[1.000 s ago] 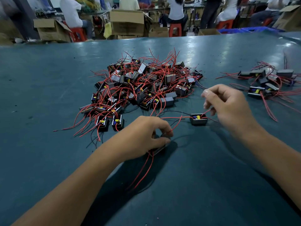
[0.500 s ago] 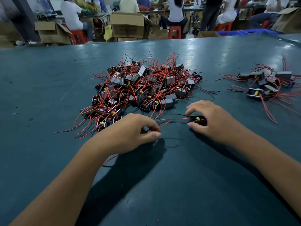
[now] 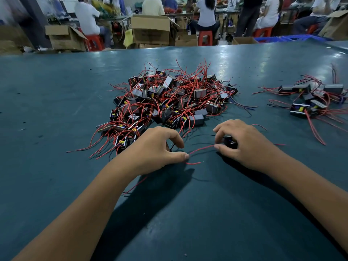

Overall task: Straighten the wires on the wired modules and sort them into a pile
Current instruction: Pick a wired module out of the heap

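Both hands low on bench (image 3: 56,166): right hand (image 3: 243,146) curled over one module (image 3: 228,141), left hand (image 3: 160,149) curled, pinching its wires (image 3: 202,148). Wires run side to side between hands. Tangled heap (image 3: 169,102) lies just beyond left hand; sorted pile (image 3: 316,98) beyond right, nearer that hand. No legible labels.
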A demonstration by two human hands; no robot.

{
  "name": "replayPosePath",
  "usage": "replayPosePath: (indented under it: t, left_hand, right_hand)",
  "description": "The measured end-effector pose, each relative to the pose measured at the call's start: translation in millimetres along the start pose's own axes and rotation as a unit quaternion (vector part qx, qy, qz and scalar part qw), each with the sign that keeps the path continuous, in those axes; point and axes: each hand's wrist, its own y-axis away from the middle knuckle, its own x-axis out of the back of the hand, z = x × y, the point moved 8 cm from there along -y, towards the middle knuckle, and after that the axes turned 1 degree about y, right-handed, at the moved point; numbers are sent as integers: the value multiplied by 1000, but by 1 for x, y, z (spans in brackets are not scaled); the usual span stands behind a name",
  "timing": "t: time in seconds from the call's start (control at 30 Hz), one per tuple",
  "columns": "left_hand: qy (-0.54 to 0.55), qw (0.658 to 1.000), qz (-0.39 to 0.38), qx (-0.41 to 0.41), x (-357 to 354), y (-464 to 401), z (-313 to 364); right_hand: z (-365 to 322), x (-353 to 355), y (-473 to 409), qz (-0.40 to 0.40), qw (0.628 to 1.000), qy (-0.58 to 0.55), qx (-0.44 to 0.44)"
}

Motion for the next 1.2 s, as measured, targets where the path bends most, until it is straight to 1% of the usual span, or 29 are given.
replayPosePath:
  t: [0.17, 0.27, 0.4, 0.57, 0.63, 0.77, 0.87, 0.97, 1.07, 1.13, 1.2]
  left_hand:
    - [10, 1000, -17, 8, 1, 2, 1]
    - [21, 1000, -17, 12, 4, 3, -1]
    - [33, 999, -36, 18, 4, 4, -3]
    - [28, 999, -37, 21, 3, 4, -3]
    - [26, 999, -30, 22, 5, 5, -3]
    - [13, 1000, 10, -5, 17, 5, 4]
    - [26, 997, 55, -42, 30, 6, 11]
    - [75, 986, 141, -42, 49, 7, 5]
    - [160, 965, 206, -40, 62, 10, -1]
    - [205, 954, 214, -49, 64, 10, 0]
    - [219, 955, 192, -63, 58, 10, 5]
  right_hand:
    - [-4, -1, 1, -31, 999, 10, 8]
    - [-5, 1, 2, -25, 1000, -3, 1]
    - [-7, 7, 4, -12, 1000, -19, 8]
    - [-10, 3, 6, -49, 998, -29, 8]
    - [-14, 1, 6, -47, 999, -16, 13]
    - [-32, 4, 6, 6, 999, 0, 50]
    - [-49, -6, 5, -6, 996, 12, 85]
    - [-50, -11, 3, -17, 997, 20, 78]
    - [-44, -12, 3, -19, 998, 16, 59]
    - [-41, -11, 4, -5, 999, 0, 52]
    - [-40, -10, 4, 4, 999, -11, 49]
